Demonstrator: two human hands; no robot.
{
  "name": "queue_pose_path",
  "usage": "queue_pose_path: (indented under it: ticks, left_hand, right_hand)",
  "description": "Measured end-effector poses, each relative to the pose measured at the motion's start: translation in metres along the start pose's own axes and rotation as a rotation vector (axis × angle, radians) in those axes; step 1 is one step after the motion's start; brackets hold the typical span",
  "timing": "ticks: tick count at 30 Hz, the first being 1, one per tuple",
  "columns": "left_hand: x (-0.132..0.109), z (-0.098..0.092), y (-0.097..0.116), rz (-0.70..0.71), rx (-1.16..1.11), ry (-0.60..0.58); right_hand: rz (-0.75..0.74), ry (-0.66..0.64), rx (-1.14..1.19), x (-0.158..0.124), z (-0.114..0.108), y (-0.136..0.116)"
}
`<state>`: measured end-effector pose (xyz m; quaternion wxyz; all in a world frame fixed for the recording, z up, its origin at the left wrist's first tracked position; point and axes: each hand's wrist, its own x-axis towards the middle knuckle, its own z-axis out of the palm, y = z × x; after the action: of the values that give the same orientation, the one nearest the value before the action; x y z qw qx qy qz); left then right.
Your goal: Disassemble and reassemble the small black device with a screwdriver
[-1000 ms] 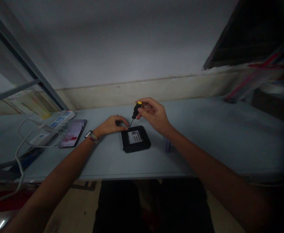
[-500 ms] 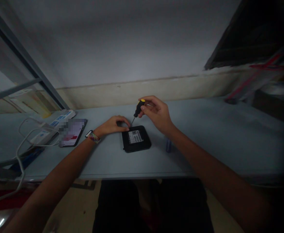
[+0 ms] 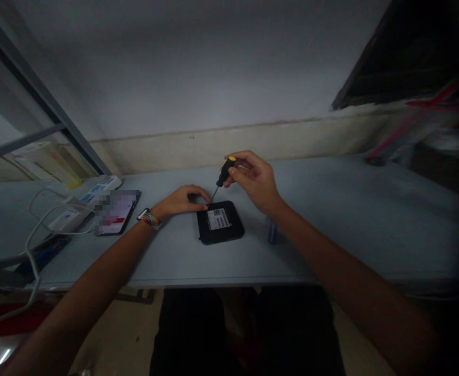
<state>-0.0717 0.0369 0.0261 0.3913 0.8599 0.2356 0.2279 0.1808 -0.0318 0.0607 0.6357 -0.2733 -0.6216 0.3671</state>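
A flat, square black electronic box (image 3: pixel 234 224) with rounded corners lies on the table, its white printed label (image 3: pixel 218 219) facing up. My left hand (image 3: pixel 184 200) holds it at its far left corner, thumb on the top edge and fingers curved round behind. In my right hand (image 3: pixel 255 180) is a screwdriver (image 3: pixel 225 172) with a black and yellow handle, pinched between thumb and fingers. The screwdriver leans, its thin shaft pointing down at the box's far left corner near my left fingers. Exactly where the tip touches is too small to tell.
A small blue-purple cylinder (image 3: pixel 272 232) stands or lies by my right forearm. Left of my left wrist are a phone (image 3: pixel 122 211), a white power strip (image 3: pixel 102 188) and white cables (image 3: pixel 29 248). A metal frame post (image 3: pixel 82 149) rises behind them. The wall (image 3: pixel 229 146) borders the table's far edge.
The screwdriver handle and my right hand have shifted very slightly up and right. My left hand and the box keep nearly the same place, with a slight shift of the whole view.
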Motion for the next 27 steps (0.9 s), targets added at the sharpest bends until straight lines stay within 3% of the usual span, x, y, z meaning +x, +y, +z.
queue_pose_path:
  ticks: [8, 27]
  left_hand:
    - [-0.0006, -0.0015, -0.0021, 0.02, -0.125, -0.063]
    - [0.0005, -0.0007, -0.0084, 0.024, -0.171, -0.096]
  right_hand:
    - [0.014, 0.022, 0.012, 0.0002, -0.0008, -0.001]
    - [-0.036, -0.013, 0.027, 0.001, -0.0035, 0.0081]
